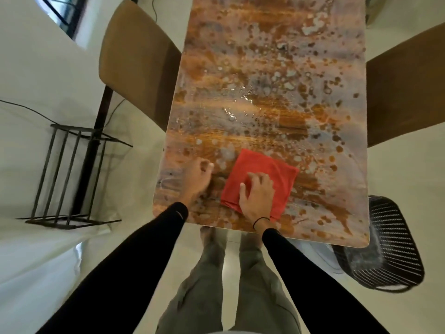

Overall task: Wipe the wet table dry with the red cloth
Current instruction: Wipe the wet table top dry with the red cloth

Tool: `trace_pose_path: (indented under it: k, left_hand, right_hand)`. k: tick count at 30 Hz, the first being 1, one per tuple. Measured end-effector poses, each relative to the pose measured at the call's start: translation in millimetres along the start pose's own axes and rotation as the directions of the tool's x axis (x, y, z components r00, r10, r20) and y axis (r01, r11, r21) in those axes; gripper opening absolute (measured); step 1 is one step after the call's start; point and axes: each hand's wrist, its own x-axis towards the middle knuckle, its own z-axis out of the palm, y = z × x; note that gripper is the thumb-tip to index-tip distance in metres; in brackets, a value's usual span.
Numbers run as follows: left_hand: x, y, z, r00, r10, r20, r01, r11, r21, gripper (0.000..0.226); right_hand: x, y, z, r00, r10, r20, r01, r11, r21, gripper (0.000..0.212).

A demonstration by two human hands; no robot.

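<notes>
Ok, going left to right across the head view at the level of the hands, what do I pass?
Metal rack → left hand resting on the table → red cloth under the right hand → black wire basket.

Red cloth (258,174) folded into a flat square, lying near the front edge of a long wooden surface (265,68), surface mottled with droplets and puddles

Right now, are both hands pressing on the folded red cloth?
No: only the right hand lies on the folded red cloth, while the left hand rests beside it on the wet wooden table.
</notes>
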Motion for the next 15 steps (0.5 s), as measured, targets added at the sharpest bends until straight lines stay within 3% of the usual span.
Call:
trace_pose_path:
  k: [3, 5, 7, 10, 13, 15]
  left_hand:
    - [26.1, -42.0, -36.8, 0.979, 0.009, -0.203, -0.003, 1.0, 0.029, 0.02]
    - [35.4, -69.0, -52.7, 0.949, -0.028, -0.313, 0.042, 0.998, 0.037, 0.018]
    - [39.5, -94.9, -60.7, 0.933, -0.057, -0.355, 0.08, 0.996, 0.05, 0.021]
    - [36.6, -117.6, -57.3, 0.928, 0.061, -0.367, 0.002, 0.986, 0.169, 0.025]
    - [30.9, -122.0, -44.6, 0.924, 0.188, -0.334, -0.081, 0.947, 0.311, 0.03]
    - [29.4, -120.5, -36.8, 0.914, 0.208, -0.348, -0.095, 0.945, 0.314, 0.032]
  right_hand:
    - [2.4, 19.6, 16.5, 0.999, 0.007, -0.034, -0.016, 0.961, -0.276, 0.079]
    - [10.2, 28.7, 24.3, 1.0, 0.0, 0.008, 0.003, 0.926, -0.377, 0.089]
    - [17.8, 32.7, 34.2, 0.999, 0.024, 0.03, -0.009, 0.902, -0.431, 0.089]
    - [22.9, 35.3, 50.2, 1.0, 0.014, -0.002, -0.013, 0.864, -0.504, 0.078]
    - [28.0, 34.7, 59.1, 0.994, -0.108, 0.024, 0.104, 0.841, -0.531, 0.068]
    - [35.1, 30.8, 64.2, 0.974, -0.214, 0.069, 0.218, 0.822, -0.527, 0.065]
